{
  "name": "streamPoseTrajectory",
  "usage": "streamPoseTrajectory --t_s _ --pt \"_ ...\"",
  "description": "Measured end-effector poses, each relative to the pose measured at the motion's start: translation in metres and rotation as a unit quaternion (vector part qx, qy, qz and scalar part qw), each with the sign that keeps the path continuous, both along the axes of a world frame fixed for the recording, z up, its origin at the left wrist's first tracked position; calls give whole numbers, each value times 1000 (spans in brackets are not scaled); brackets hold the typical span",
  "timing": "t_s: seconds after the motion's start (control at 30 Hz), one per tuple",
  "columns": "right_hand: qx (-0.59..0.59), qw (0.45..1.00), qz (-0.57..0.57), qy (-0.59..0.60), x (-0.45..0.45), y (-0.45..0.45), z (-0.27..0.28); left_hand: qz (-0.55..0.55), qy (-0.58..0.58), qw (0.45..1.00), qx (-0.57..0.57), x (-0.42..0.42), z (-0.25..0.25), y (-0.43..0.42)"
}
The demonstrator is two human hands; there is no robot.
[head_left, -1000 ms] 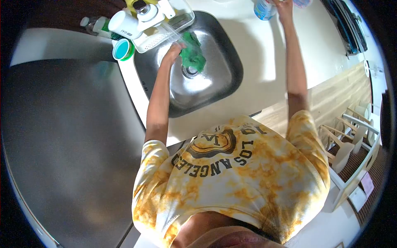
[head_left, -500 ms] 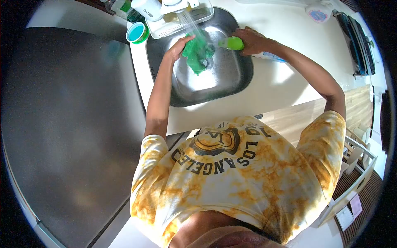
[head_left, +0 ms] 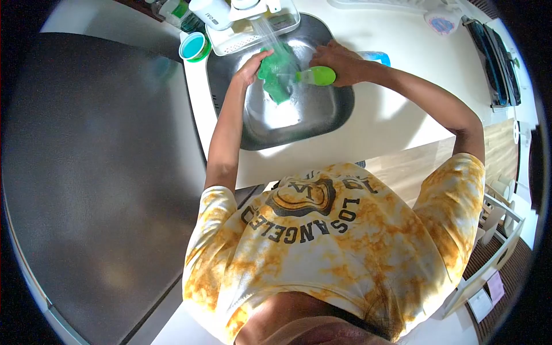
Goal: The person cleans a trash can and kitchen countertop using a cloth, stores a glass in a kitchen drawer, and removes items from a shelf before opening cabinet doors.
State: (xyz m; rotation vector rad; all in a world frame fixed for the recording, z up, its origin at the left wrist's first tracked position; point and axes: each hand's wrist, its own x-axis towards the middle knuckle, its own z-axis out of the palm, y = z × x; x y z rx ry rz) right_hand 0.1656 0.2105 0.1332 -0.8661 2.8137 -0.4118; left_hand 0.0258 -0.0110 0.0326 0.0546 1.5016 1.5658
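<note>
My left hand (head_left: pixel 251 68) is closed on the edge of a limp green cloth (head_left: pixel 277 77), which hangs in the sink (head_left: pixel 270 135) under running water. The cloth's surface is blurred by the stream. My right hand (head_left: pixel 339 63) grips a bottle with a lime-green top (head_left: pixel 317 76) pointing left toward the cloth. The bottle's white-and-blue end (head_left: pixel 375 58) shows behind my right wrist; its middle is hidden by my hand.
A white tap unit (head_left: pixel 246 7) pours over the sink beside a white tray (head_left: pixel 218 43). An open tub with a turquoise inside (head_left: pixel 194 46) stands left of the sink. A large dark panel (head_left: pixel 103 172) borders the counter (head_left: pixel 414 75) at left.
My right hand has moved left over the sink and turned the bottle. Its green top is now lower and closer to the cloth. My left hand keeps hold of the cloth.
</note>
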Motion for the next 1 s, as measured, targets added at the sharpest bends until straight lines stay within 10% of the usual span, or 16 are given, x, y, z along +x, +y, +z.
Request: streamPoseTrajectory --t_s 1.0 --pt "-122 985 -114 49 5 47 -5 4 37 999 -22 -9 -3 14"
